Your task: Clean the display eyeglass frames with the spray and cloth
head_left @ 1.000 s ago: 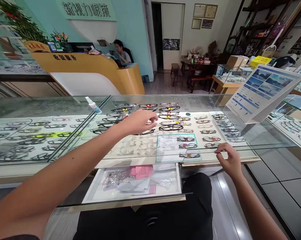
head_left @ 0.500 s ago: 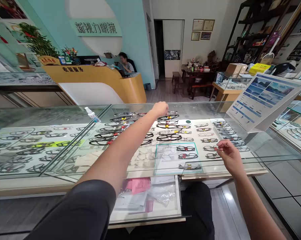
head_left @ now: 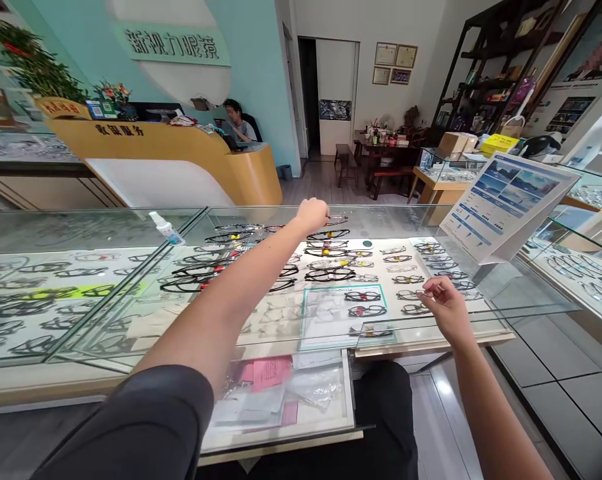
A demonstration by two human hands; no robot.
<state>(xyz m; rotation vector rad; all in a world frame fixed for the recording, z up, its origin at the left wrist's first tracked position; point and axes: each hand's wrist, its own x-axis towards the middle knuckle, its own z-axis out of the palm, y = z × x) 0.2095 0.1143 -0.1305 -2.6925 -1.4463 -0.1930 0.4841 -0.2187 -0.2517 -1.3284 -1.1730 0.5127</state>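
Observation:
My left hand (head_left: 313, 215) is stretched far over the glass counter, curled closed at the back row of frames. A thin pair of eyeglasses (head_left: 337, 219) sticks out at its right side; the fingertips are partly hidden. My right hand (head_left: 445, 308) hovers over the right part of the counter with loosely bent fingers, thumb and forefinger slightly apart, and nothing visible between them. Closest to it is a thin-framed pair of glasses (head_left: 409, 295). Black eyeglasses (head_left: 329, 274) lie in rows between the hands, some with yellow or red tags. A teal-edged sheet (head_left: 325, 337) bears several pairs.
A white spray bottle (head_left: 167, 229) stands on the glass at left. A folded display card (head_left: 505, 203) stands at right. Below the counter, an open drawer (head_left: 348, 393) holds papers and plastic bags. A person (head_left: 241, 127) sits behind the yellow desk (head_left: 181, 150).
The view has turned slightly, so the scene sits further left. My left hand stays at the back row, and the eyeglasses beside it show more plainly. My right hand has barely moved.

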